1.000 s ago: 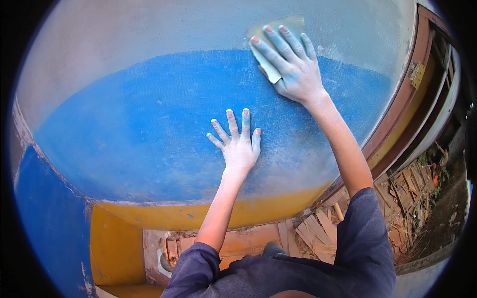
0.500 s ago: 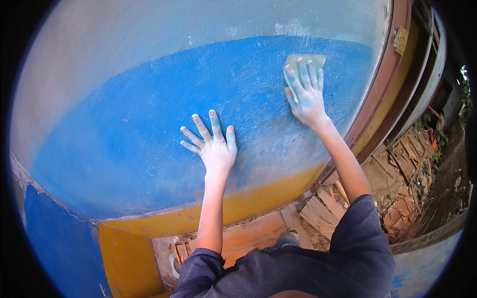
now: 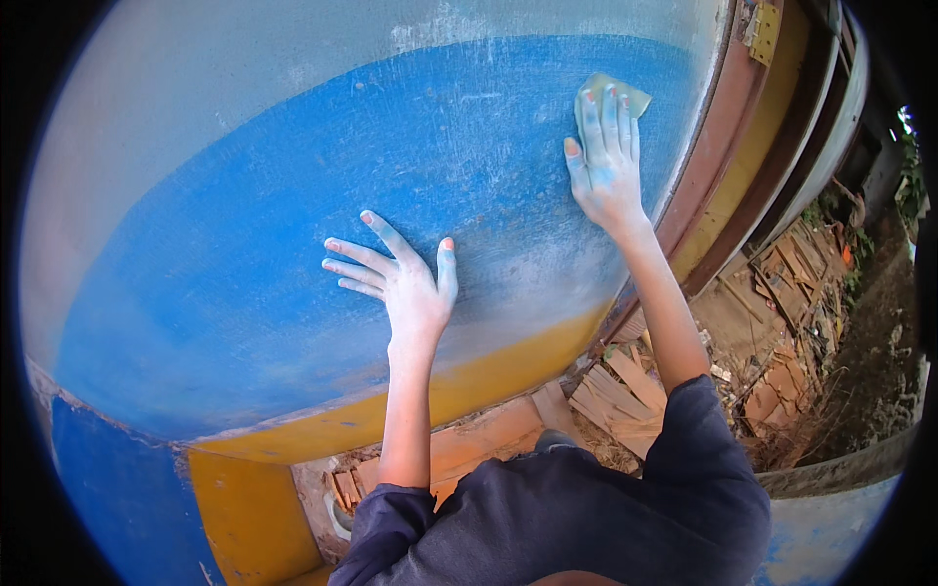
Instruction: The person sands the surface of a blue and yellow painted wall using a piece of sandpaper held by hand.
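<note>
My right hand (image 3: pixel 612 184) lies over a small pale yellow-green sheet of sandpaper (image 3: pixel 637 102) and presses it to the upper right of a painted wall (image 3: pixel 234 225). One corner of the sheet shows past the fingertips; the rest is hidden under the fingers. Whitish-blue dust coats both hands. My left hand (image 3: pixel 414 293) is open against the middle of the blue paint, thumb and fingers spread, with nothing in it. The blue area around the hands looks scuffed, with pale dusty patches below them and white streaks above.
A reddish-brown frame (image 3: pixel 718 127) with a yellow hinge (image 3: pixel 763 34) borders the wall at right. Below runs a yellow band (image 3: pixel 498 363). Broken boards (image 3: pixel 618 396) and debris lie on the ground at lower right. A blue-and-yellow side wall (image 3: pixel 122 488) stands at lower left.
My right hand has slid the sandpaper slightly upward over the blue paint, toward the frame. My left hand has tilted leftward, its fingers now pointing more to the left.
</note>
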A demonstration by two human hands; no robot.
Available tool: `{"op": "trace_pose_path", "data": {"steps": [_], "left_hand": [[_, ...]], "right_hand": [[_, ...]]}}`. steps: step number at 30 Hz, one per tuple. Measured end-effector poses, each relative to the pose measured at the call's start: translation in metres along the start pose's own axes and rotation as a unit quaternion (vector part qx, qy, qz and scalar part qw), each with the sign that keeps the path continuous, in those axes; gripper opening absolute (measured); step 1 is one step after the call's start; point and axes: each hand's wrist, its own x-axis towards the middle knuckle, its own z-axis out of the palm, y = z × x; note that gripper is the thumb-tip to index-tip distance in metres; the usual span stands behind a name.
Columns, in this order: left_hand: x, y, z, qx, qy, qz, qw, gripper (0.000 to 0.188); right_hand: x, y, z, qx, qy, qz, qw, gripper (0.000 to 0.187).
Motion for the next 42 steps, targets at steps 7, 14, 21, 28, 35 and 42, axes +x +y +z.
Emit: {"op": "trace_pose_path", "data": {"steps": [7, 14, 21, 28, 35, 42], "left_hand": [[0.006, 0.078, 0.038, 0.006, -0.015, 0.038, 0.999, 0.093], [-0.012, 0.127, 0.085, 0.044, -0.036, 0.047, 0.997, 0.09], [-0.026, 0.15, 0.105, 0.022, -0.034, 0.035, 0.999, 0.081], [-0.044, 0.158, 0.121, 0.054, -0.056, -0.01, 0.997, 0.083], [-0.045, 0.164, 0.119, 0.002, -0.026, -0.007, 1.0, 0.08], [-0.041, 0.139, 0.098, 0.011, 0.049, -0.005, 0.999, 0.064]], "right_hand": [[-0.051, -0.008, 0.007, 0.051, -0.118, -0.031, 0.991, 0.07], [0.017, 0.083, -0.007, 0.108, 0.001, 0.082, 0.991, 0.068], [-0.141, 0.046, 0.027, 0.097, -0.11, 0.081, 0.986, 0.071], [-0.023, 0.097, -0.007, 0.082, -0.065, 0.035, 0.994, 0.069], [-0.102, 0.072, 0.011, 0.111, -0.133, 0.008, 0.985, 0.068], [0.018, 0.103, 0.0, 0.084, 0.039, 0.034, 0.995, 0.067]]}}
